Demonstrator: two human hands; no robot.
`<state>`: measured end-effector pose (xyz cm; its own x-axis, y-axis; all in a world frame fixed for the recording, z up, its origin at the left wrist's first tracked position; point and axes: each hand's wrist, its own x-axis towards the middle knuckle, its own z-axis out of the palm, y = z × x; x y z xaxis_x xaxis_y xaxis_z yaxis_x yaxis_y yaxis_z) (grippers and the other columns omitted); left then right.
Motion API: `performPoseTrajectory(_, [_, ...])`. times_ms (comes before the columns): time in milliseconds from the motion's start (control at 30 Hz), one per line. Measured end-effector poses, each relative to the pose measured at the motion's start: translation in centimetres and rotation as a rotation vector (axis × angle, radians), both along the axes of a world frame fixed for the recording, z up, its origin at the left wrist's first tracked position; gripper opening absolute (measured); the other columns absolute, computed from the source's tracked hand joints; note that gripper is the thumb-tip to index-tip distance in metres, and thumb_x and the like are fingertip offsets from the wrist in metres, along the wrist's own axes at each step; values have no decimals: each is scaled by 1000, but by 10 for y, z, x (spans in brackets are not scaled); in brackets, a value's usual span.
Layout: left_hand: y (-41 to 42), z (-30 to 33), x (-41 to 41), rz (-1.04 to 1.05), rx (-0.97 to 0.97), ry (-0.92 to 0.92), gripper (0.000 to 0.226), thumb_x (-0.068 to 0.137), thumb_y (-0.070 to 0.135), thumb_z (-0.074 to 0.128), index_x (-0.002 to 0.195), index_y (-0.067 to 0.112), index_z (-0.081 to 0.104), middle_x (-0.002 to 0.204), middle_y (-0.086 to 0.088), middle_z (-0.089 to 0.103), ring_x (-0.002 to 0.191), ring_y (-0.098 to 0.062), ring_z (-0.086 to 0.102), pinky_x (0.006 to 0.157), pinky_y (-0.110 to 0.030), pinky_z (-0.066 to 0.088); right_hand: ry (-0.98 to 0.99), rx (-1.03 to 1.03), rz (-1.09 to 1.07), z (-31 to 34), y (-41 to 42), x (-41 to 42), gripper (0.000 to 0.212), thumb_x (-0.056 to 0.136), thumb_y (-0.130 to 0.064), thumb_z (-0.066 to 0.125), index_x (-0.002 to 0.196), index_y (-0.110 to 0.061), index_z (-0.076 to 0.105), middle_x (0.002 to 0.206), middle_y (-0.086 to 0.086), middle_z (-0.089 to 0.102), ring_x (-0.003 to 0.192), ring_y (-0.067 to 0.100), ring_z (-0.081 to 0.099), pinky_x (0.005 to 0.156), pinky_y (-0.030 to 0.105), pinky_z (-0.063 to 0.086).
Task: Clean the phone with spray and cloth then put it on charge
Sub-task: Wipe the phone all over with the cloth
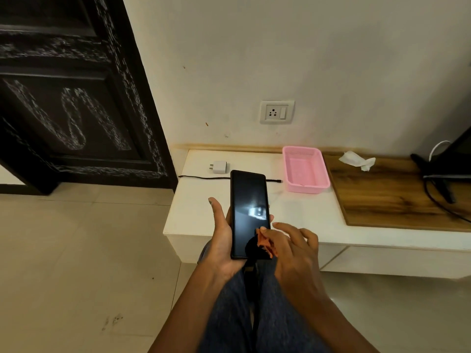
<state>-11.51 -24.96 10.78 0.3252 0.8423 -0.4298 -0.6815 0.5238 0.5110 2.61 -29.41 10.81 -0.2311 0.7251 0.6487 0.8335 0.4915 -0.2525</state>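
Beyond both hands, a low white shelf [193, 215] is seen running along the wall, with a wooden board [387, 197] laid on it far to the right of the right hand. On the wall above and beyond the hands a wall socket [277, 112] is mounted. On the shelf, just ahead and to the right of the hands, a pink plastic basket [304, 169] is set; a crumpled white tissue [356, 160] is left on the board farther right.

The phone [248, 212] is held between the hands and the shelf edge, screen up, its long axis pointed away from the person toward the wall. It is cradled along its left edge and underside by the left hand [221, 240], the thumb raised beside it. The right hand [293, 250] is closed on a small orange cloth [265, 242], which is pressed against the lower right part of the screen. Wiping is judged to be in hand; no spray bottle is seen.

Directly beyond the phone's far end, a black charging cable [204, 177] is laid across the shelf, its free plug [279, 181] lying nearer the right hand. The white charger adapter [219, 166] is lying loose, ahead of the left hand, neither joined to the cable nor put in the socket. For charging, the right hand is judged the better placed for the plug.
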Motion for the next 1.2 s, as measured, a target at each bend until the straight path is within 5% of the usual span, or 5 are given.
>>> performPoseTrajectory(267, [-8,2,4,-68,-2,68,90,61,89,29,100,24,77,111,-13,72,99,-27,70,72,-36,60,-38,45,-75,6,31,2,27,76,-10,52,99,-5,65,88,12,72,110,21,49,83,34,27])
performPoseTrajectory(467, [-15,5,11,-94,7,33,91,62,86,33,118,22,68,114,-15,71,100,-28,70,71,-36,59,-83,-66,-171,10,55,5,63,43,10,83,100,-6,63,102,15,66,107,25,52,81,39,34])
performPoseTrajectory(633, [-19,6,15,-108,-1,27,90,68,83,32,133,24,54,124,-14,66,111,-31,65,79,-43,58,-9,-148,-208,20,71,3,58,51,15,77,101,-9,61,103,14,64,99,31,60,78,43,40])
performPoseTrajectory(967, [-19,5,12,-162,-39,41,87,64,84,36,121,24,63,113,-12,71,100,-26,70,69,-35,60,67,-241,-176,36,68,-19,45,66,17,62,102,-9,61,95,13,64,89,30,57,78,30,29])
performPoseTrajectory(1200, [-18,-5,8,-123,-51,63,90,57,90,39,119,31,67,120,-11,68,110,-27,65,82,-40,57,21,-318,-4,42,50,-36,41,66,13,65,100,-10,61,86,6,67,79,24,60,75,30,37])
